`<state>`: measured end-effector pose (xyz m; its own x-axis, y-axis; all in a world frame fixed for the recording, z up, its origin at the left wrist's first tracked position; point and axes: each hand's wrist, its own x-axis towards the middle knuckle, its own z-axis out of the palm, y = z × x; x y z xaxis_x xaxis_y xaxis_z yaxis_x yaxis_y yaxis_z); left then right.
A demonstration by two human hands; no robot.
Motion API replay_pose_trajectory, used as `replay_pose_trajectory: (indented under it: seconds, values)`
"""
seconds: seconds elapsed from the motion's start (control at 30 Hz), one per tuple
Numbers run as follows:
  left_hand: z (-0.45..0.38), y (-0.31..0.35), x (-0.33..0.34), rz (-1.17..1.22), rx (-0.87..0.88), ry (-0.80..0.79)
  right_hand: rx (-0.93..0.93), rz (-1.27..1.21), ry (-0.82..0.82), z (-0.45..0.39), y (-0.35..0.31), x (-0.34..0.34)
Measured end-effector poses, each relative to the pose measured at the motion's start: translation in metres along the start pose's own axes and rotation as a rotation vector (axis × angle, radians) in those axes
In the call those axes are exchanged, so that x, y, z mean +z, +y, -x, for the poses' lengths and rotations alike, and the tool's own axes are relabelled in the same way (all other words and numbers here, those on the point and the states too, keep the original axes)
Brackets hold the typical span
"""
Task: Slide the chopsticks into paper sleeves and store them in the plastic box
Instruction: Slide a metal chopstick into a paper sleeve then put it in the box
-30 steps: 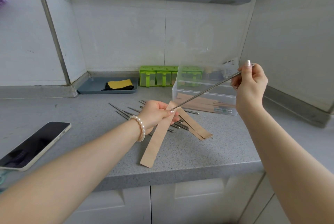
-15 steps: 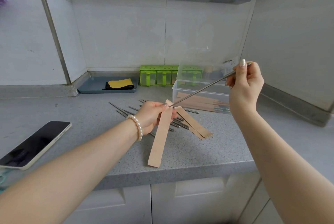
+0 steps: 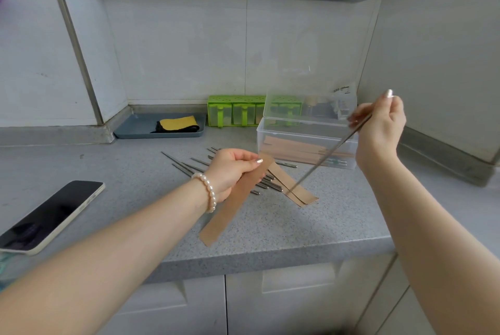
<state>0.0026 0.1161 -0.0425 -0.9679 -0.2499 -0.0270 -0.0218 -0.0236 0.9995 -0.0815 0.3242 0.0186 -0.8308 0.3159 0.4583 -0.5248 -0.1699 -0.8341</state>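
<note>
Seen from above, a grey speckled kitchen counter (image 3: 135,172) stretches across the view, with two bare forearms reaching over it; the left hand (image 3: 232,169), with a pearl bracelet (image 3: 208,191) on its wrist, is closed around the upper end of a brown paper sleeve (image 3: 230,207), fingers and thumb pinched on it; the sleeve hangs slanting down and to the left, its lower end near the counter's front edge, though contact with the counter cannot be told. The right hand (image 3: 378,123) is raised to the right, its fingers pinched together on the top end of a metal chopstick (image 3: 324,156); the chopstick slants down and to the left, and its lower tip sits over or on two more paper sleeves (image 3: 295,186) lying flat on the counter; the tip is apart from the held sleeve. Behind the left hand a loose pile of metal chopsticks (image 3: 186,167) lies on the counter, partly hidden by the hand; just beyond, toward the wall, stands a clear plastic box (image 3: 305,145) with its lid (image 3: 308,107) raised; brown sleeved pieces lie inside it. A green seasoning rack (image 3: 232,113) stands against the wall beside the box; left of it a grey tray (image 3: 135,129) holds a yellow and black cloth (image 3: 177,123); a phone (image 3: 48,215) lies face up at the far left of the counter.
</note>
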Motion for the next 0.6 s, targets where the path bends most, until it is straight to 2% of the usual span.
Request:
replay_pose_trajectory:
  seconds: [0.13, 0.3, 0.37, 0.47, 0.6]
  values:
    - [-0.001, 0.0, 0.007, -0.031, 0.058, 0.029, 0.101, 0.011, -0.243, 0.02, 0.001, 0.015]
    - [0.0, 0.019, 0.013, -0.019, 0.133, 0.022, 0.166, -0.187, -0.349, 0.021, 0.001, 0.035]
    - [0.001, 0.027, 0.012, -0.016, 0.167, 0.028, 0.143, -0.094, -0.457, 0.018, 0.0, 0.039]
    - [0.002, 0.037, 0.01, -0.011, 0.209, 0.047, 0.094, 0.175, -0.617, 0.018, -0.004, 0.047]
    - [0.002, 0.045, 0.006, -0.048, 0.289, 0.116, 0.106, 0.322, -0.769, 0.02, -0.003, 0.056]
